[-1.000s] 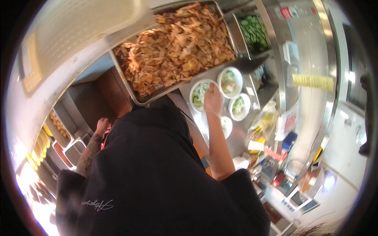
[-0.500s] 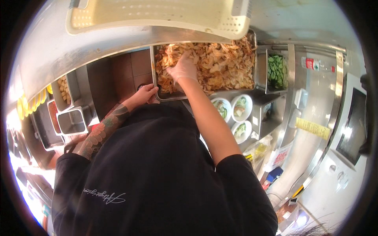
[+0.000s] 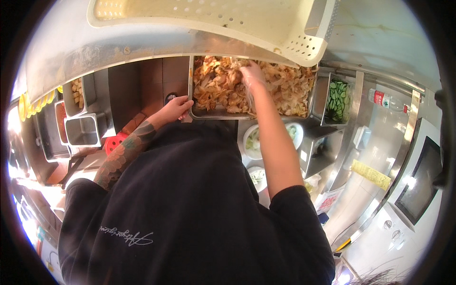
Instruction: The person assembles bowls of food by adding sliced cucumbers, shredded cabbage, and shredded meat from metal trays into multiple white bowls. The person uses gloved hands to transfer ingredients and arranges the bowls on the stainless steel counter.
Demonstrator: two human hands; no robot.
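A metal tray (image 3: 213, 114) is heaped with shredded, browned meat (image 3: 223, 90). My left hand (image 3: 176, 109) grips the tray's near left corner, thumb and fingers closed on its rim. In a clear plastic glove, my right hand (image 3: 253, 76) reaches into the meat around the middle of the tray. Its fingers are partly sunk among the shreds, so their pose is hidden. Below the tray, white bowls (image 3: 251, 148) with pale green sliced vegetables stand partly behind my right forearm.
A cream perforated basket (image 3: 213, 14) sits on the ledge beyond the tray. To the right are a bin of sliced cucumber (image 3: 338, 97), a plastic bottle (image 3: 387, 100) and a white appliance (image 3: 403, 223). Several metal bins, one an open metal container (image 3: 83, 130), stand at left.
My right hand has moved rightward through the meat, from the tray's left part to its middle. My left hand stays at the tray's corner. The view has shifted a little.
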